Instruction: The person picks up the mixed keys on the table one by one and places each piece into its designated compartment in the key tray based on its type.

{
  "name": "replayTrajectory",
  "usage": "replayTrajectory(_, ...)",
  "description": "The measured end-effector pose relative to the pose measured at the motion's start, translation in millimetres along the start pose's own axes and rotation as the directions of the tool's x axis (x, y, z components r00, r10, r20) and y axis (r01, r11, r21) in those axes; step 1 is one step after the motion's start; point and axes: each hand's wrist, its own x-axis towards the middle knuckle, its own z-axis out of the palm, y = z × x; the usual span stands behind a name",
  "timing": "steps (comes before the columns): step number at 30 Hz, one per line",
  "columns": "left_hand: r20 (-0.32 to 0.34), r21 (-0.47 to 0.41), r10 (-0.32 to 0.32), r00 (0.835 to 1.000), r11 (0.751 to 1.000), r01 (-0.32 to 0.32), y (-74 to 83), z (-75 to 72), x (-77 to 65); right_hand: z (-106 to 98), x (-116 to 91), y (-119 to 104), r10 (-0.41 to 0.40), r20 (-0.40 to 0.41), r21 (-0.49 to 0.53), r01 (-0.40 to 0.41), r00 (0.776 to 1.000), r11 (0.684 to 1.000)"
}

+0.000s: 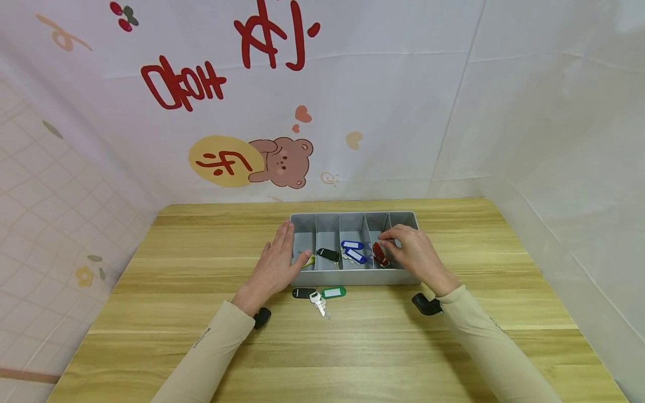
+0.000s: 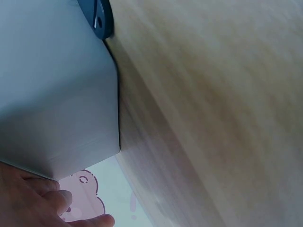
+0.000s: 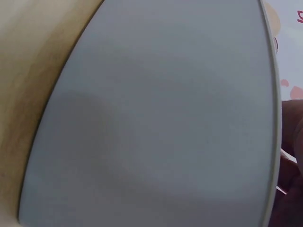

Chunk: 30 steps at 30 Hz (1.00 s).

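A grey divided tray (image 1: pixel 322 278) sits on the table with its compartments in a row. My left hand (image 1: pixel 274 257) rests along its left end, fingers straight and thumb over the front rim. My right hand (image 1: pixel 415 252) is over the right part, its fingertips just above red key tags (image 1: pixel 379 254) in the fourth compartment; nothing shows between them. Blue key tags (image 1: pixel 355 256) with keys lie in the third compartment, a black key tag (image 1: pixel 328 254) with a key in the second. A yellow-green key tag (image 1: pixel 309 261) in the first is partly hidden by my left thumb.
In front of the tray lie another black key tag (image 1: pixel 304 293), a green key tag (image 1: pixel 333 292) and silver keys (image 1: pixel 318 303) on the wooden table (image 1: pixel 373 347). A printed white curtain (image 1: pixel 393 101) hangs behind the table and along its sides.
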Motion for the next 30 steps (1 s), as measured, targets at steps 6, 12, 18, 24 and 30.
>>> replayTrajectory(6, 0.012, -0.002, -0.009, 1.0, 1.0, 0.009, 0.2, -0.2, 0.1, -2.0, -4.7, -0.3, 0.027, 0.02, 0.027, -0.028, 0.999, 0.999)
replayTrajectory(12, 0.015, -0.007, -0.008, 1.0, 1.0, 0.008, 0.8, -0.8, -0.2, -7.9, -13.8, -2.1, 0.019, 0.009, 0.05, -0.02, 1.0, 0.999)
replayTrajectory(18, 0.003, -0.003, 0.001, 1.0, 1.0, -0.001, 0.2, -0.4, 0.2, -15.3, -22.8, -12.3, 0.02, 0.056, 0.077, -0.024, 0.998, 0.997)
replayTrajectory(24, 0.002, -0.002, 0.001, 1.0, 1.0, -0.001, -0.1, -0.1, 0.7, -18.8, -32.6, -27.1, -0.011, 0.067, 0.085, 0.005, 0.998, 0.996)
replayTrajectory(30, 0.004, -0.005, -0.001, 1.0, 1.0, 0.001, 0.3, -0.6, 0.4, -16.1, -40.8, -43.2, -0.081, 0.054, 0.084, 0.076, 0.995, 0.994)
